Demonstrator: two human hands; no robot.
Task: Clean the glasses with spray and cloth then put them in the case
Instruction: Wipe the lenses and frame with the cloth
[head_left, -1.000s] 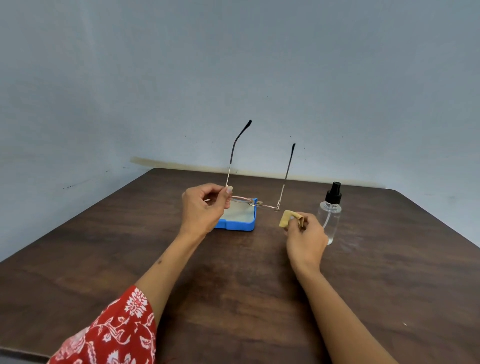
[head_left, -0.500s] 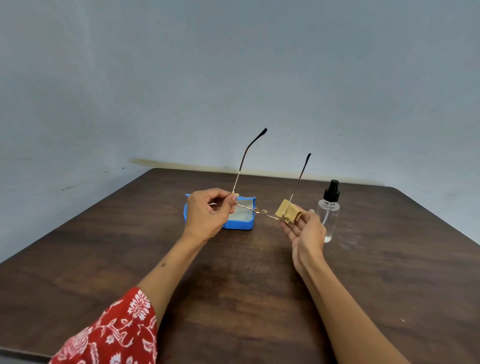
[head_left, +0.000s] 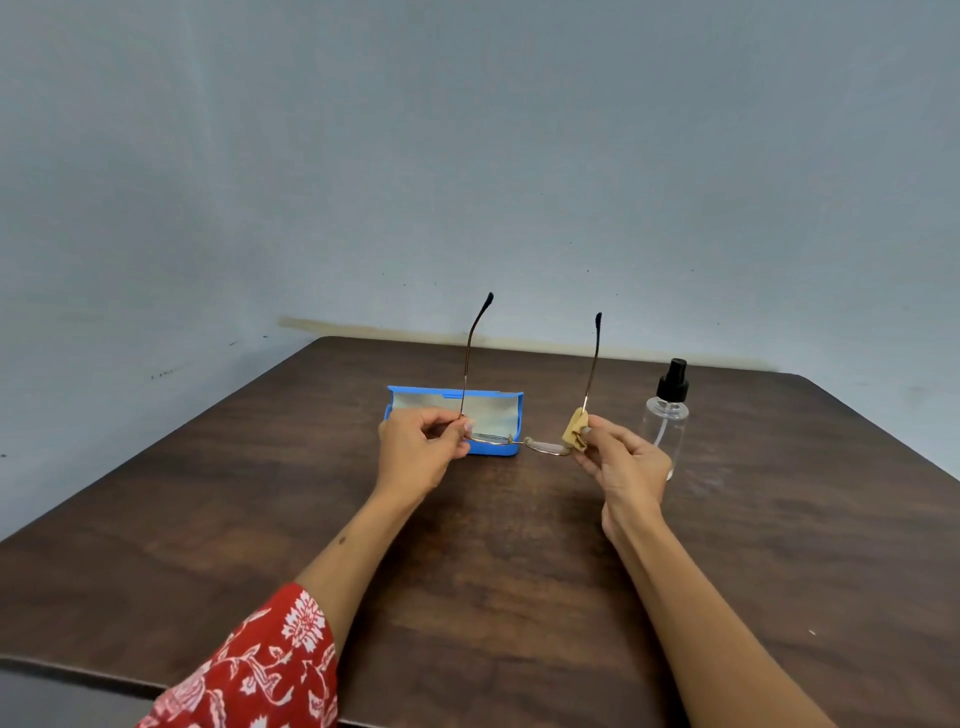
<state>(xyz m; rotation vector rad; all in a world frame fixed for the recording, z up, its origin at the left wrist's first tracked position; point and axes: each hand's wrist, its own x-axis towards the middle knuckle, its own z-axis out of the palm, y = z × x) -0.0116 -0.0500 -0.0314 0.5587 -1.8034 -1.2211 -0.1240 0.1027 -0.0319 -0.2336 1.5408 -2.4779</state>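
Thin metal-framed glasses (head_left: 540, 446) are held above the table with both temple arms pointing up. My left hand (head_left: 421, 457) pinches the frame at its left lens. My right hand (head_left: 621, 465) pinches a small folded tan cloth (head_left: 574, 431) against the right lens. Behind the left lens lies an open blue glasses case (head_left: 452, 397) with a grey lining. A clear spray bottle (head_left: 667, 415) with a black nozzle stands upright just right of my right hand.
Everything sits on a dark brown wooden table (head_left: 493, 571) pushed against grey walls. The table's near edge runs along the bottom left. A red floral sleeve (head_left: 260, 670) covers my left upper arm.
The glasses have tilted back so the temple arms stand more upright and have shifted right. My right hand now pinches the cloth onto the right lens instead of cradling it on an upturned palm.
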